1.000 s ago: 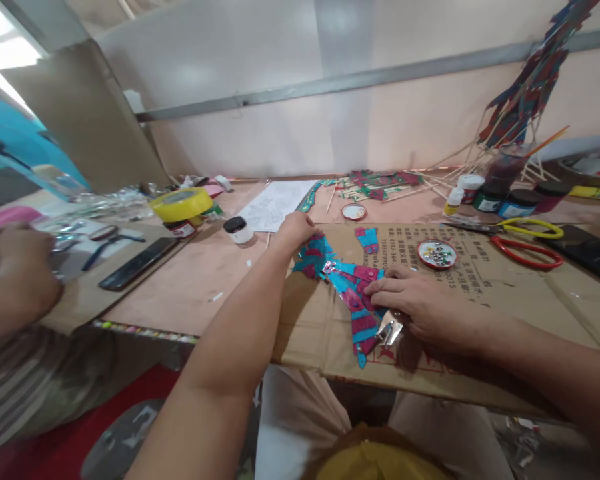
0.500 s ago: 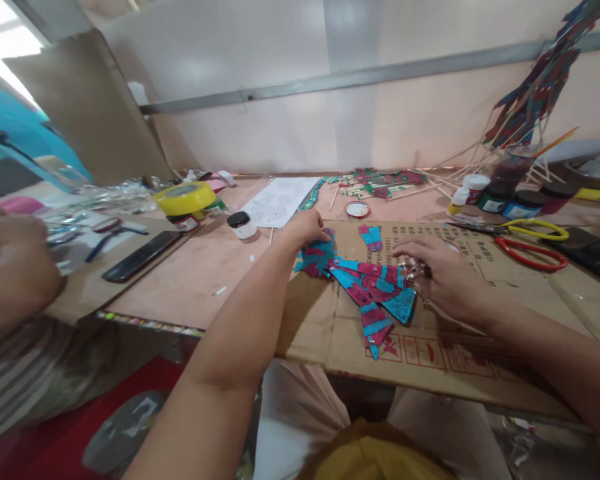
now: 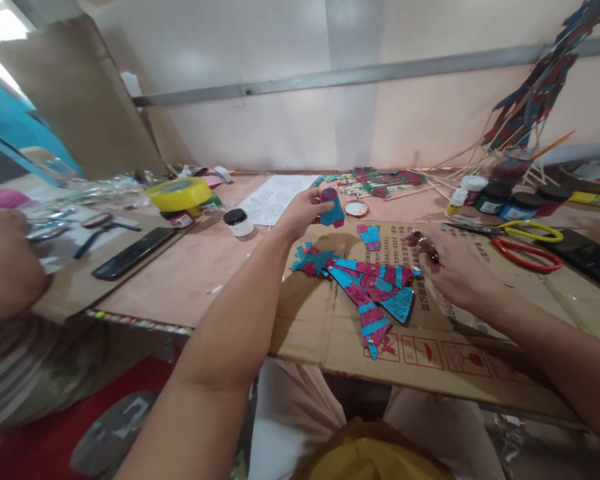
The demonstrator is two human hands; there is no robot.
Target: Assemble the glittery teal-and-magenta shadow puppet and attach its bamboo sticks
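My left hand (image 3: 303, 212) is closed, pinching a blue and magenta painted cutout piece (image 3: 334, 210) above the far edge of the cardboard. My right hand (image 3: 447, 267) is curled around a cluster of small shiny metallic bits (image 3: 425, 245), whose exact kind I cannot make out. Between the hands a painted jointed figure (image 3: 367, 290) lies flat, its striped blue and magenta parts fanned out from a spiky-edged end. A smaller loose painted piece (image 3: 369, 237) rests just beyond it on the cardboard sheet (image 3: 320, 340).
Scissors (image 3: 525, 243) and dark paint jars (image 3: 523, 205) stand at the right. A white jar (image 3: 239, 223), yellow tape (image 3: 180, 195) and a drawn paper sheet (image 3: 275, 197) lie left and behind. Painted pieces on sticks (image 3: 380, 180) are at the back. Another person's arm (image 3: 10, 260) rests far left.
My left hand has moved up and away from the figure's spiky end, now with a painted piece showing in its fingers. My right hand has lifted slightly off the figure's right end.
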